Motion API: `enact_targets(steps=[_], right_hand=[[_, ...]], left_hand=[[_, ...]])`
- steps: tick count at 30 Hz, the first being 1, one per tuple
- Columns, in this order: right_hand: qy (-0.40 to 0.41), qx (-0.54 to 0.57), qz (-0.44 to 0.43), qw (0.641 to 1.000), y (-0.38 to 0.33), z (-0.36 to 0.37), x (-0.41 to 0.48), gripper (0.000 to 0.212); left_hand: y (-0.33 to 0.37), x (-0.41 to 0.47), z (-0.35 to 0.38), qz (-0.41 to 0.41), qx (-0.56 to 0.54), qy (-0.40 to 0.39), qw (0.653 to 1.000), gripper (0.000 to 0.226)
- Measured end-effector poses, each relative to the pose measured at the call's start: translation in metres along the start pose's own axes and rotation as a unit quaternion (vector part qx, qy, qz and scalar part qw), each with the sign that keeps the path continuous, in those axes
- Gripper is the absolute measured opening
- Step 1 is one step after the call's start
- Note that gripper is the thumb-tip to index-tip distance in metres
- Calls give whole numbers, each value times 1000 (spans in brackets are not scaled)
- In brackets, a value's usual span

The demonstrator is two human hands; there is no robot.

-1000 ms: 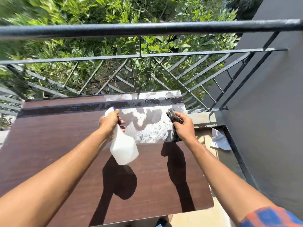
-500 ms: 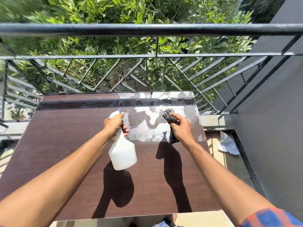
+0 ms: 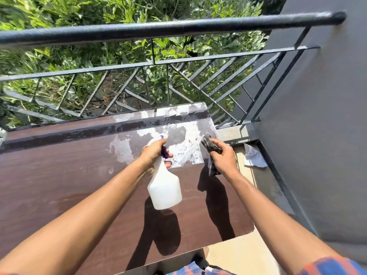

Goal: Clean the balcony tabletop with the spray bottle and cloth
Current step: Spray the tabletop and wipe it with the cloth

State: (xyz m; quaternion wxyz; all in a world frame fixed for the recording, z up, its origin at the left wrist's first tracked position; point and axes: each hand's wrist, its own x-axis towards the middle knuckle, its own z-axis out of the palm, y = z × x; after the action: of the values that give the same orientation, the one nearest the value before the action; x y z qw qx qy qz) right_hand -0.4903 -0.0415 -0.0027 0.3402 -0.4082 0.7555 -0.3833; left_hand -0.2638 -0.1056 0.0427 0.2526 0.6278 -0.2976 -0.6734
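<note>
A dark brown tabletop (image 3: 65, 175) fills the lower left, with a shiny wet, whitish patch (image 3: 186, 147) at its far right corner. My left hand (image 3: 154, 153) grips the neck of a white spray bottle (image 3: 164, 190) with a blue trigger, held above the table with the nozzle toward the wet patch. My right hand (image 3: 223, 158) holds a dark crumpled cloth (image 3: 211, 147) over the table's right edge, just right of the wet patch. Both arms cast shadows on the wood.
A black metal railing (image 3: 158, 30) runs along the table's far side, with green foliage beyond. A grey wall (image 3: 321, 116) rises on the right. A white rag (image 3: 254, 156) lies on the balcony floor between table and wall.
The view has tilted and shifted, so the table now sits further left. Both hands stay at the wet patch, with bottle and cloth still held; the wet patch reaches a little further left.
</note>
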Motion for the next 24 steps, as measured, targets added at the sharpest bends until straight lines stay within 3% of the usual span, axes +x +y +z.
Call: enact_targets(steps=[9,24], right_hand=[[27,20,24,999,24,-18,-12,54],[-43,30,-14,999,4,50,-32,53]], left_hand=[[-6,-8,24,-31,19,-42,998,44],[-29,-26,-107,-30,-71,139,987,38]])
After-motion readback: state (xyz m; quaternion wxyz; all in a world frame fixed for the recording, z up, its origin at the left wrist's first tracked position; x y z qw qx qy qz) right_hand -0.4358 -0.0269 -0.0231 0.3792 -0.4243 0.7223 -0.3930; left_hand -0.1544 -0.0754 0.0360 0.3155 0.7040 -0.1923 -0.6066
